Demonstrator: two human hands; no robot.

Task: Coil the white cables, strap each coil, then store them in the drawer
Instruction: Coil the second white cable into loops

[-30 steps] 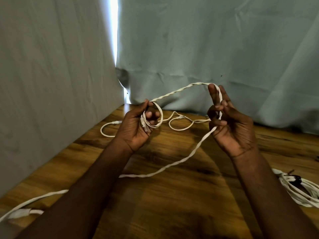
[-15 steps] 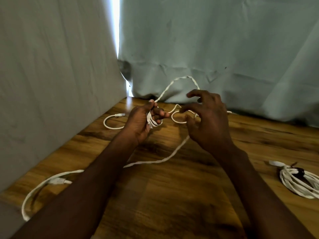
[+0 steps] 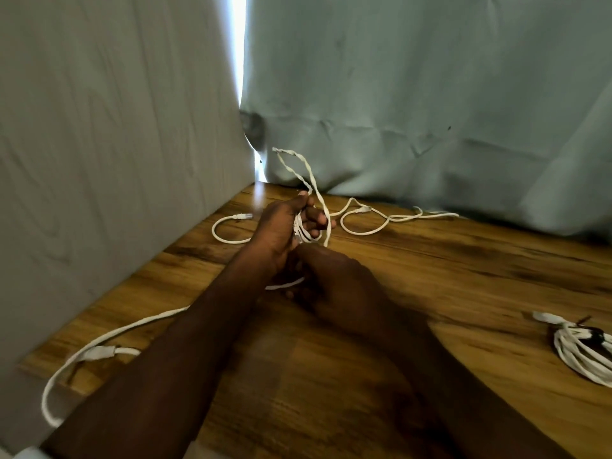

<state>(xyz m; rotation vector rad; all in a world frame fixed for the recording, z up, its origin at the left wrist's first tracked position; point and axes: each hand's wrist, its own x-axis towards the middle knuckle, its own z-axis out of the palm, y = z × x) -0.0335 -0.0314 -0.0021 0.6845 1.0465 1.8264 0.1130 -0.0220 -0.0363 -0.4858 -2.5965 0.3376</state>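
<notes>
My left hand (image 3: 284, 226) grips a small coil of a white twisted cable (image 3: 306, 231) above the wooden table (image 3: 447, 270). A tall loop of that cable (image 3: 298, 167) stands up above the hand. My right hand (image 3: 334, 279) sits just below and in front of the left, fingers curled round the cable's trailing length (image 3: 284, 285). That length runs left under my forearm to the table's near left corner (image 3: 99, 352). A second white cable (image 3: 364, 223) lies loose at the back. A finished white coil with a dark strap (image 3: 583, 346) lies at the right edge.
Pale cloth backdrops (image 3: 430, 94) hang close behind and to the left of the table, with a bright gap (image 3: 238, 61) between them. The loose cable's plug end (image 3: 243, 216) lies near the left cloth. No drawer is in view.
My right hand has come down from beside the left to below it, laying another loop onto the coil. The raised loop now stands narrower above my left hand. The trailing cable has slid along the table.
</notes>
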